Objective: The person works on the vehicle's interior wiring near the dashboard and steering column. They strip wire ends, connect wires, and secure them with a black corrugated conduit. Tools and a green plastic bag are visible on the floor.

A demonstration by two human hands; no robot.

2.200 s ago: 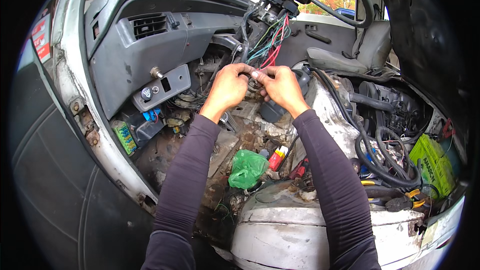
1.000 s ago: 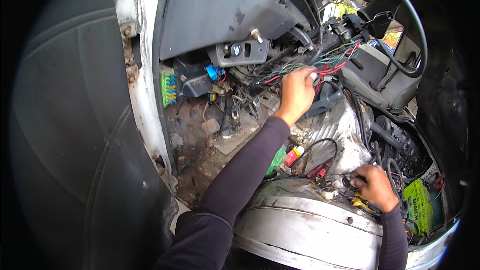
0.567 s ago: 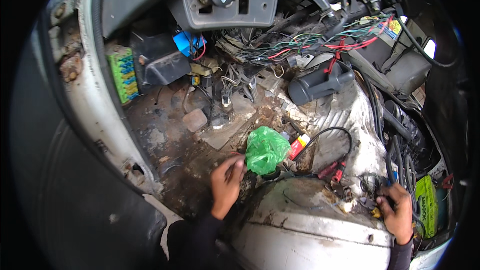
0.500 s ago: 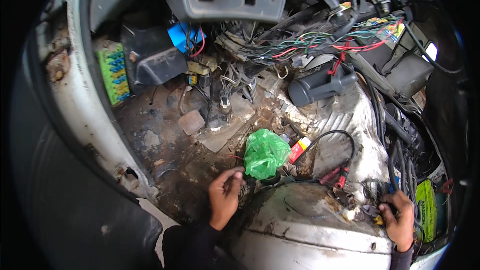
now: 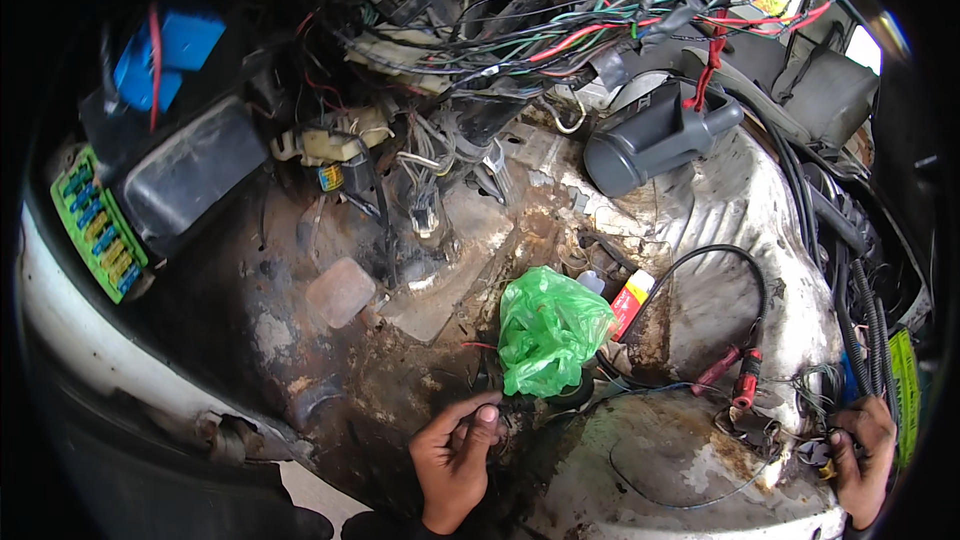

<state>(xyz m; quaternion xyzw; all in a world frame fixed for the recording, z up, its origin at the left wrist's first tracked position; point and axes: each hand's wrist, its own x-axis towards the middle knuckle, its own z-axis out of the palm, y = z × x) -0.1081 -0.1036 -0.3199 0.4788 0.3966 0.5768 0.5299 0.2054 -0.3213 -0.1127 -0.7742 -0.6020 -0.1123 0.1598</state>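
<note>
Sitting half-curled below-left of the green bag [image 5: 552, 328], your left hand [image 5: 453, 460] is nearer; whether it or your right hand [image 5: 866, 452] grips anything, I cannot tell.

The left hand [image 5: 455, 460], thumb and fingers drawn together, is just below a crumpled, thin green plastic bag [image 5: 550, 335] near the near edge of the rust-stained metal floor [image 5: 275, 285]; whether it holds anything cannot be told. The right hand [image 5: 865, 455], fingers curled, is at the right edge of a rounded, dirty-white metal hump [image 5: 660, 470], beside a small dark metal piece [image 5: 815, 452]; contact is unclear. A red-handled cable clamp [image 5: 746, 380] rests by the hump's far edge. Multicoloured thin wires [image 5: 590, 32] hang along the floor's far edge, and a green fuse block [image 5: 98, 230] is beyond its far left corner.
</note>
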